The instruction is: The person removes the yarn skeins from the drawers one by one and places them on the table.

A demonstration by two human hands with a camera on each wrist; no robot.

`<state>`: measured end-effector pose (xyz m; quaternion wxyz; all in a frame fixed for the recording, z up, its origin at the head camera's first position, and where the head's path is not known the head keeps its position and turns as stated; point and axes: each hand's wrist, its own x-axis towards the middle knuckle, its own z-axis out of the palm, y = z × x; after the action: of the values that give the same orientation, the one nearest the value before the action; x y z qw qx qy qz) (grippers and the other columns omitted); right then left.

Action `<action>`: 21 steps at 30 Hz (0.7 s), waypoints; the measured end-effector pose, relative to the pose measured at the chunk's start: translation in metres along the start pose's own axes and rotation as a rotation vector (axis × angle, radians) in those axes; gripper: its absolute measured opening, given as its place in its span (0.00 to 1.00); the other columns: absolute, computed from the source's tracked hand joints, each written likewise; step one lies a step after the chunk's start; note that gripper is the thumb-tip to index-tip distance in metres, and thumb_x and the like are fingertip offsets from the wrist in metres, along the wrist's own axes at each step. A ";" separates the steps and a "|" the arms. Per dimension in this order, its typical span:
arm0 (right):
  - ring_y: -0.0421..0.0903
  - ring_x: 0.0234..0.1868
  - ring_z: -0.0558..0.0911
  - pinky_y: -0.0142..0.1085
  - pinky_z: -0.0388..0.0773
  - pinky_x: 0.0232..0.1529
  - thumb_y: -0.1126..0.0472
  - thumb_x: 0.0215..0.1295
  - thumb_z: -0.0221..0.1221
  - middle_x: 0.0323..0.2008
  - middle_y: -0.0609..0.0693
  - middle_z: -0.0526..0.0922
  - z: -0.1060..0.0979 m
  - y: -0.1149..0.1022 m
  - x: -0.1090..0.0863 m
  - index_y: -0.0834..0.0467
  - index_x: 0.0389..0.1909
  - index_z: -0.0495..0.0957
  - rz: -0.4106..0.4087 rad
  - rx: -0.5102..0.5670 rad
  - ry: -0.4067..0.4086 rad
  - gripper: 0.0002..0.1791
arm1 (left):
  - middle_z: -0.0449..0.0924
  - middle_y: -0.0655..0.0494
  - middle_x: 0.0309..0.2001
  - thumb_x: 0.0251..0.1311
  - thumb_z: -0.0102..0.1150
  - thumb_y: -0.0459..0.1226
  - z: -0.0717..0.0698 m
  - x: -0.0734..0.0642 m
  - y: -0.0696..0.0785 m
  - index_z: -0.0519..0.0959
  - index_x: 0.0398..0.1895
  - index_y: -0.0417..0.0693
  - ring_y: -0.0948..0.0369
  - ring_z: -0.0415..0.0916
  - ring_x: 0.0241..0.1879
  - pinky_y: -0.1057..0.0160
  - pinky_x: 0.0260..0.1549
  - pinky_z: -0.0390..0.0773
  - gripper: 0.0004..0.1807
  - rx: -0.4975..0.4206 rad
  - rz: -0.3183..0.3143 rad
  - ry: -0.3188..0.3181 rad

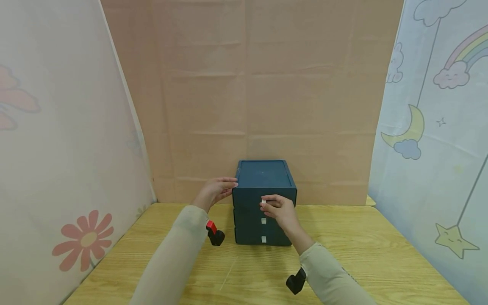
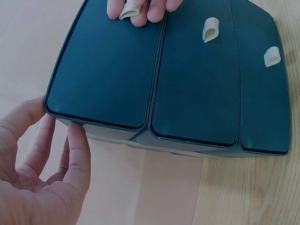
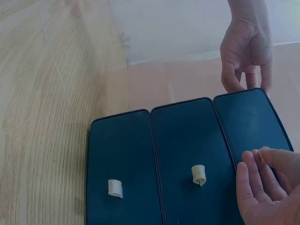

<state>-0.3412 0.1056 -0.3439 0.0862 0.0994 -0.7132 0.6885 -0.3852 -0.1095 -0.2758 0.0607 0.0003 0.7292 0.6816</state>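
A dark blue cabinet (image 1: 263, 173) with three stacked drawers stands on the table, each drawer front bearing a small whitish pull tab. My right hand (image 1: 280, 212) pinches the top drawer's tab (image 2: 131, 9) between thumb and fingers. The middle tab (image 3: 198, 174) and bottom tab (image 3: 115, 188) hang free. At the cabinet's upper left edge, my left hand (image 2: 51, 164) touches the side with its fingers extended, thumb at the front corner. All three drawer fronts look flush with one another.
The wooden table (image 1: 335, 245) spreads around the cabinet. Behind it hangs a creased tan backdrop (image 1: 305, 106). Printed white cloths flank the table, with a flower (image 1: 89, 239) on the left and a star (image 1: 455, 241) on the right.
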 end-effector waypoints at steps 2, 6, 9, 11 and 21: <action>0.50 0.41 0.86 0.41 0.84 0.46 0.70 0.62 0.61 0.42 0.62 0.85 0.000 0.000 0.001 0.67 0.50 0.79 0.000 -0.008 0.002 0.15 | 0.79 0.54 0.43 0.61 0.64 0.35 0.000 0.000 0.000 0.83 0.51 0.46 0.62 0.73 0.35 0.75 0.34 0.79 0.15 0.002 -0.006 0.002; 0.51 0.41 0.86 0.42 0.84 0.46 0.70 0.62 0.61 0.42 0.62 0.85 0.001 -0.001 0.001 0.67 0.50 0.80 0.004 -0.010 0.000 0.15 | 0.79 0.55 0.41 0.61 0.64 0.35 0.000 0.002 0.000 0.83 0.50 0.46 0.62 0.73 0.35 0.75 0.34 0.79 0.14 0.009 -0.011 0.006; 0.51 0.42 0.86 0.42 0.84 0.46 0.69 0.63 0.61 0.43 0.62 0.85 0.000 -0.002 0.000 0.67 0.51 0.79 0.008 -0.010 -0.002 0.15 | 0.79 0.55 0.40 0.61 0.63 0.35 0.000 0.002 0.000 0.82 0.51 0.44 0.62 0.72 0.35 0.76 0.35 0.79 0.15 0.013 -0.008 0.005; 0.52 0.42 0.86 0.42 0.83 0.47 0.69 0.63 0.61 0.43 0.62 0.85 0.000 -0.002 -0.001 0.67 0.51 0.79 0.008 -0.009 -0.001 0.15 | 0.78 0.55 0.41 0.61 0.63 0.35 0.000 0.001 0.001 0.82 0.52 0.44 0.62 0.72 0.35 0.76 0.35 0.79 0.15 0.016 -0.004 0.003; 0.47 0.39 0.86 0.39 0.84 0.44 0.70 0.63 0.61 0.41 0.60 0.86 -0.001 0.000 -0.004 0.67 0.51 0.80 0.008 -0.003 -0.008 0.15 | 0.78 0.55 0.41 0.60 0.64 0.35 0.001 0.001 0.001 0.83 0.50 0.46 0.61 0.73 0.37 0.68 0.49 0.80 0.14 0.017 -0.020 0.013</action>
<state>-0.3373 0.1072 -0.3445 0.0807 0.0993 -0.7151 0.6872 -0.3861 -0.1087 -0.2750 0.0628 -0.0110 0.7352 0.6748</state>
